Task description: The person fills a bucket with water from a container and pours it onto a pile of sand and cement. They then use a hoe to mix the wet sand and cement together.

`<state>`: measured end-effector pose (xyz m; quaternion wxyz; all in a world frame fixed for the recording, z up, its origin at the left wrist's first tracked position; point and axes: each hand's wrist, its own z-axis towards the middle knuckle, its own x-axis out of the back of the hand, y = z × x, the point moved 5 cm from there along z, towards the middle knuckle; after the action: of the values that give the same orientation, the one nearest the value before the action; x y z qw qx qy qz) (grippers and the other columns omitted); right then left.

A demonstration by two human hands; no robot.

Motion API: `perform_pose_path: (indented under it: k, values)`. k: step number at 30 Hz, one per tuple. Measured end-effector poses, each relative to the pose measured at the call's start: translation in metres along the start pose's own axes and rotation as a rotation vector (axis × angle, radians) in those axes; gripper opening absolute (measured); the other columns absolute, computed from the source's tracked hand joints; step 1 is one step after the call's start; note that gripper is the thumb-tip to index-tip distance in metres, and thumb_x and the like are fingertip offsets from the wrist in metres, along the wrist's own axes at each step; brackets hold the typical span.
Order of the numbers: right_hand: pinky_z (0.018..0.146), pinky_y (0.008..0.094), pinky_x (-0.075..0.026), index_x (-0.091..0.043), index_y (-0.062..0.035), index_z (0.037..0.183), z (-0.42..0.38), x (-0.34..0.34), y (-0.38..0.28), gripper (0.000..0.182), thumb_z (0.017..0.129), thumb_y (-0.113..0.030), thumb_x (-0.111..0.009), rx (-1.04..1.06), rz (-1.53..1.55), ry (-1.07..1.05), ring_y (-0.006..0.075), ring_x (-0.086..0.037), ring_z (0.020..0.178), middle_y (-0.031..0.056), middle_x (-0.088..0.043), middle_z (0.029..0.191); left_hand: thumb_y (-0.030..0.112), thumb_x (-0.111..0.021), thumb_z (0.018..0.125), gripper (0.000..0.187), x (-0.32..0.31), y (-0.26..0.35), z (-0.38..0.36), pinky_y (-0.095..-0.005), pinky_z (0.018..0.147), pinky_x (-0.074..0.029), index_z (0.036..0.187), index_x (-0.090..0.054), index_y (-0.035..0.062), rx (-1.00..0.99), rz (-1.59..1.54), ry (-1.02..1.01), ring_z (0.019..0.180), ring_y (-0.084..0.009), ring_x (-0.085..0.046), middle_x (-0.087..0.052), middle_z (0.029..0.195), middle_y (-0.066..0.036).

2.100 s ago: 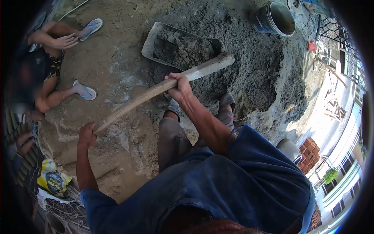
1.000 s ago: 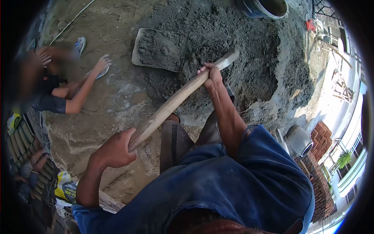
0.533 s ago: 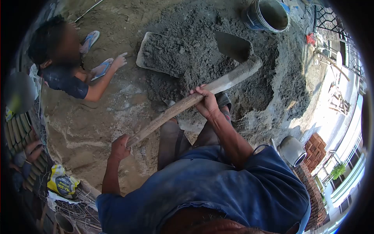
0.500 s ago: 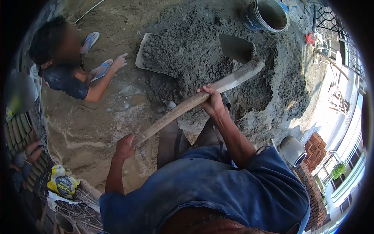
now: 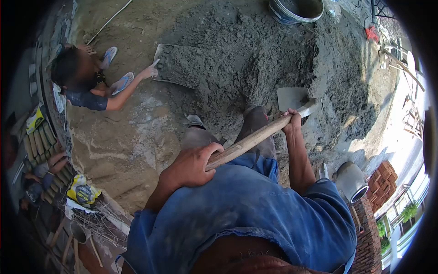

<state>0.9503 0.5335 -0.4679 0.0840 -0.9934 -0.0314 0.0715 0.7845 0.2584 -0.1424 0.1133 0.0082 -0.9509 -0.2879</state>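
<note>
A long wooden-handled hoe [image 5: 255, 139] slants across the front of my body. My left hand [image 5: 190, 167] is wrapped round the rear end of its handle, close to my blue shirt. Farther along, near the blade, my right hand [image 5: 293, 121] grips the handle. The flat metal blade [image 5: 292, 98] rests at the near right part of a heap of wet grey mortar [image 5: 255, 55]. Mortar also covers a shallow tray [image 5: 158, 55] on the heap's left side. My legs stand at the heap's near edge.
A crouching person's hand [image 5: 148, 71] reaches to the tray's left edge. A bucket [image 5: 297, 19] stands beyond the heap. To the right are a metal pot-shaped container [image 5: 351, 180] and stacked bricks [image 5: 381, 182]. A yellow bag [image 5: 83, 193], wires and another person are at lower left.
The hoe blade has come down and nearer to my feet. My left hand has drawn back to my torso, and my right hand has moved right. The other person's hand has reached the tray's edge.
</note>
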Motion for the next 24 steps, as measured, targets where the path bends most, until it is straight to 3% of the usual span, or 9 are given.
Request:
perform_pose_path:
  k: [5,7,15,19,23,24]
  values:
    - [0.056,0.0355,-0.046,-0.044,-0.0077,0.080,-0.041,0.037,-0.024,0.005,0.083,-0.009,-0.048,-0.017,0.142,0.029,0.0201,-0.048,0.055,0.0047,-0.045,0.063,0.017,-0.067,0.069,0.054,0.012,0.060,-0.003,-0.0428,0.082,-0.047,0.120,-0.050,0.0108,-0.029,0.174,-0.065,0.095,-0.0351,-0.062,-0.064,0.101,-0.017]
    - [0.053,0.0333,-0.046,-0.042,-0.0093,0.073,-0.057,0.046,-0.036,0.011,0.083,-0.011,-0.049,0.037,0.238,0.084,0.0183,-0.045,0.053,0.0030,-0.045,0.062,0.017,-0.066,0.068,0.054,0.015,0.077,0.000,-0.0425,0.081,-0.047,0.120,-0.051,0.0106,-0.066,0.193,-0.055,0.094,-0.0352,-0.062,-0.064,0.100,-0.018]
    - [0.056,0.0333,-0.046,-0.043,-0.0096,0.073,-0.083,0.063,-0.079,0.011,0.083,-0.010,-0.047,0.066,0.229,0.099,0.0173,-0.048,0.054,0.0023,-0.045,0.060,0.018,-0.066,0.065,0.054,0.018,0.110,0.008,-0.0422,0.077,-0.048,0.117,-0.052,0.0093,-0.211,0.258,-0.061,0.090,-0.0356,-0.063,-0.065,0.095,-0.018]
    - [0.056,0.0333,-0.046,-0.045,-0.0089,0.075,-0.089,0.051,-0.098,0.009,0.083,-0.010,-0.048,0.097,0.224,0.109,0.0178,-0.049,0.054,0.0031,-0.047,0.061,0.015,-0.062,0.066,0.049,0.034,0.121,0.013,-0.0425,0.079,-0.047,0.114,-0.055,0.0066,-0.264,0.221,-0.015,0.091,-0.0351,-0.063,-0.065,0.094,-0.019]
    - [0.059,0.0335,-0.046,-0.046,-0.0088,0.076,-0.089,0.030,-0.114,0.009,0.083,-0.010,-0.049,0.108,0.230,0.056,0.0183,-0.050,0.057,0.0036,-0.047,0.062,0.018,-0.067,0.064,0.053,0.054,0.128,0.021,-0.0415,0.077,-0.049,0.115,-0.054,0.0086,-0.293,0.249,-0.003,0.090,-0.0352,-0.064,-0.065,0.094,-0.019]
    - [0.064,0.0373,-0.047,-0.045,-0.0091,0.078,-0.084,0.027,-0.118,0.007,0.084,-0.010,-0.047,0.118,0.224,0.038,0.0187,-0.049,0.059,0.0048,-0.047,0.063,0.018,-0.068,0.064,0.053,0.061,0.131,0.026,-0.0414,0.077,-0.049,0.114,-0.055,0.0084,-0.302,0.254,0.000,0.090,-0.0351,-0.064,-0.065,0.094,-0.019]
